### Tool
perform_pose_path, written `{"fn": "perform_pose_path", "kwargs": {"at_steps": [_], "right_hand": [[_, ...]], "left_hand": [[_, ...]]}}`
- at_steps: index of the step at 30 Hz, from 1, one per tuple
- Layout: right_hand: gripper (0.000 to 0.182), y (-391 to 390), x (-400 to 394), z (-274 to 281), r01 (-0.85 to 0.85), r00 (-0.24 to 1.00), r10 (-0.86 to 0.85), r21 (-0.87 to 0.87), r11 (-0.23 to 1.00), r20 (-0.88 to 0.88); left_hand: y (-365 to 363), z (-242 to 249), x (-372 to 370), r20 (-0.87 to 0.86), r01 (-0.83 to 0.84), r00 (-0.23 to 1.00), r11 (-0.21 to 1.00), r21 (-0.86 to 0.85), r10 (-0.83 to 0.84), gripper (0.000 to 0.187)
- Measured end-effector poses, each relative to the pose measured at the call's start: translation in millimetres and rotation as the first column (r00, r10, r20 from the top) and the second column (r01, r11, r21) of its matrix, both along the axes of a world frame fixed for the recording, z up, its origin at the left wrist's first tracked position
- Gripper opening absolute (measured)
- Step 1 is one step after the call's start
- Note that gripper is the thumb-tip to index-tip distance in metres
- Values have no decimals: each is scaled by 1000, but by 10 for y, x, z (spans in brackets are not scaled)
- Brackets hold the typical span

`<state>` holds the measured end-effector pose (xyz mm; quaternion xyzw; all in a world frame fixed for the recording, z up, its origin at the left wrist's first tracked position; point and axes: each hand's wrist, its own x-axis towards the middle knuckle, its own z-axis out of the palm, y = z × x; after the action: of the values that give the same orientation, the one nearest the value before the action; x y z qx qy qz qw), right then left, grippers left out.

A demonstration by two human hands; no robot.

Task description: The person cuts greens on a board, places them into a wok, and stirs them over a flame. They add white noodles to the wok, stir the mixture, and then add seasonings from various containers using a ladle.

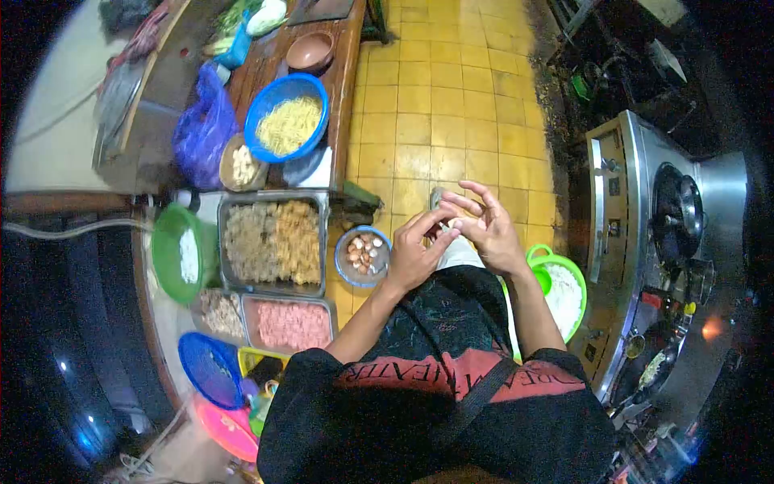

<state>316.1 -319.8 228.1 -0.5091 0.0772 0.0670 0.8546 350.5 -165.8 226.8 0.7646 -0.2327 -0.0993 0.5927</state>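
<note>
head view: fingers of left hand (421, 248) and right hand (493, 232) meeting, grip unclear, near blue-rimmed bowl (344, 273)

Kitchen, steel stove (655, 147), black wok (687, 206), pink minced meat (290, 324)

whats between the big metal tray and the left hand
In the head view, a blue-rimmed bowl of brown and white pieces sits between tray and left hand.

Left hand (421, 246) beside right hand (493, 234), yellow floor (451, 97)
</note>
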Motion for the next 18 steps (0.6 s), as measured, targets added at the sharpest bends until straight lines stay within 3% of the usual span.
{"fn": "perform_pose_path", "kwargs": {"at_steps": [1,4,7,13,15,17,18], "right_hand": [[56,-93,197,-36,10,1000,-10,3,1000,3],[50,-382,778,-66,14,999,-5,206,978,-43],[47,-754,1369,-115,77,997,-70,304,950,-34],[34,-1352,2501,52,85,994,-98,-210,974,-54],[30,-1446,2901,36,109,989,-132,-288,951,-61],[28,-1512,3325,-42,64,994,-90,-340,938,-61],[26,-1558,3529,-110,67,992,-102,-385,920,-73]], "left_hand": [[-106,-83,194,3,10,1000,1000,3,-10,28],[-367,-114,731,-432,-70,902,984,-163,-7,22],[-672,-167,1321,-472,-156,880,965,-209,40,22],[-888,-125,2388,-338,-290,912,948,-135,231,18],[-821,-240,2777,-285,-357,907,926,-125,311,14],[-713,-296,3179,-332,-477,858,847,-235,391,12],[-643,-306,3398,-315,-523,835,830,-194,452,11]]}}
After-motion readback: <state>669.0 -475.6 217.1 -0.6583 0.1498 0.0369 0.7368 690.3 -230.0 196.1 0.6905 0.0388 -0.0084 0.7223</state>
